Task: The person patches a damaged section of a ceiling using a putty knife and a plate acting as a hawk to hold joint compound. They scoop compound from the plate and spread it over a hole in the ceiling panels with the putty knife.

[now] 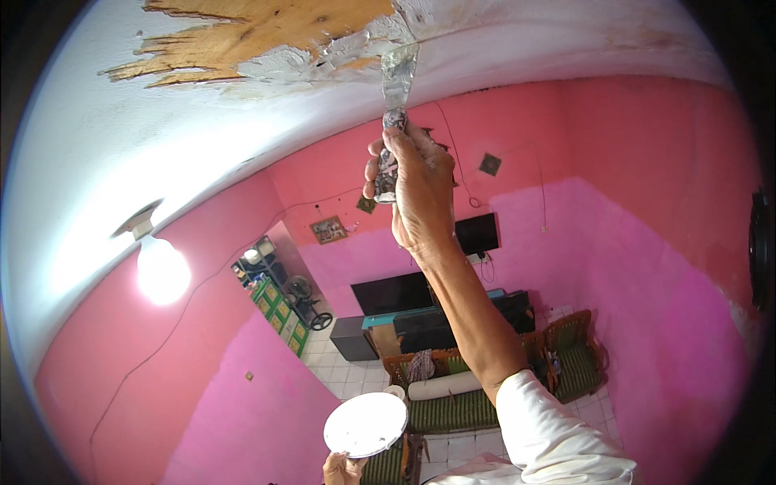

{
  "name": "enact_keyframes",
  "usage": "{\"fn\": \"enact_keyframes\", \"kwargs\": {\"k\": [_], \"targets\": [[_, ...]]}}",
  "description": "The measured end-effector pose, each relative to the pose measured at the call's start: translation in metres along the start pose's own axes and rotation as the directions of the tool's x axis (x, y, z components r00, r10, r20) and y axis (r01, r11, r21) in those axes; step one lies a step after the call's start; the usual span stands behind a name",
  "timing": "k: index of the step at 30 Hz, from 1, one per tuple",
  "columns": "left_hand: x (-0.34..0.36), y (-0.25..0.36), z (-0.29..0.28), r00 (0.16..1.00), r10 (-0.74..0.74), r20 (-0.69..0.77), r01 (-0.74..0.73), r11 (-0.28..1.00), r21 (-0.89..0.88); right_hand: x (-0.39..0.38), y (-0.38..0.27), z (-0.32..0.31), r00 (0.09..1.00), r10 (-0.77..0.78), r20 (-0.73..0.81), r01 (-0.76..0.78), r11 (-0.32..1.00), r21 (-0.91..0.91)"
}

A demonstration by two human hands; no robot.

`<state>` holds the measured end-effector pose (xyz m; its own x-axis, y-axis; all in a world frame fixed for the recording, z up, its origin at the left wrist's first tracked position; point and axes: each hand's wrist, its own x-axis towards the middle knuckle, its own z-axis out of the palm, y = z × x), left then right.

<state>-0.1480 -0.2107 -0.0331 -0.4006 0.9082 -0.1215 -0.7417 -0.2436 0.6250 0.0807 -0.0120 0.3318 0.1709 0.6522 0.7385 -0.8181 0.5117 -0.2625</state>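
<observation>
My right hand [422,184] is raised to the ceiling, fingers wrapped round the dark, white-smeared handle of a putty knife [398,79]. The knife's wide metal blade points up and its tip meets the ceiling beside a rough smear of white filler [323,63]. To the left of the blade, the paint gives way to a jagged patch of bare brown wood [234,36]. Low in the picture, my left hand [343,470] grips the near rim of a round white plate [394,408]. Small lumps show near that rim; most of my left fingers are hidden beneath it.
A lit bulb [162,271] hangs from the ceiling at left. Far below stand a green striped sofa [453,414], an armchair [575,368], a television [393,294] and a fan [299,288]. A thin cable [182,315] runs along the pink wall.
</observation>
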Motion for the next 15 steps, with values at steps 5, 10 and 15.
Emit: {"fn": "enact_keyframes", "kwargs": {"k": [5, 10, 15], "targets": [[-0.005, -0.006, 0.025, 0.987, 0.047, -0.153, -0.044, 0.999, 0.024, -0.013, -0.004, 0.025, 0.998, -0.031, 0.061, 0.028, 0.998, 0.054], [0.000, -0.009, 0.013, 0.985, -0.036, -0.171, 0.038, 0.999, 0.008, -0.052, -0.017, 0.034, 0.979, 0.028, 0.203, -0.005, 0.993, -0.115], [-0.002, -0.010, 0.015, 0.980, -0.046, -0.195, 0.053, 0.998, 0.028, -0.059, -0.010, 0.018, 0.989, 0.075, 0.129, -0.061, 0.992, -0.115]]}}
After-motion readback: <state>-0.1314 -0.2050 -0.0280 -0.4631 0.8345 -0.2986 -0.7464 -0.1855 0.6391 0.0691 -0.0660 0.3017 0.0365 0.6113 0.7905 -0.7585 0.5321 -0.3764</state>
